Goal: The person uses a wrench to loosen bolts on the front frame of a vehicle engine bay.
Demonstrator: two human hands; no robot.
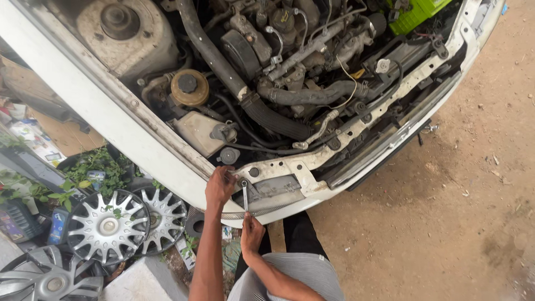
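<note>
A white car stands with its bonnet off and its engine bay open, the front panel (345,134) stripped of bumper and lamp. My left hand (220,185) rests on the panel's corner beside a bolt, fingers curled against the metal. A slim metal spanner (245,196) stands upright there, its upper end on the bolt. My right hand (252,231) is closed around the spanner's lower end, just below the panel's edge.
Silver wheel covers (108,226) lie stacked on the ground at the left among weeds and litter. A green box (417,12) sits at the far end of the engine bay. Bare dirt ground (462,212) spreads out to the right.
</note>
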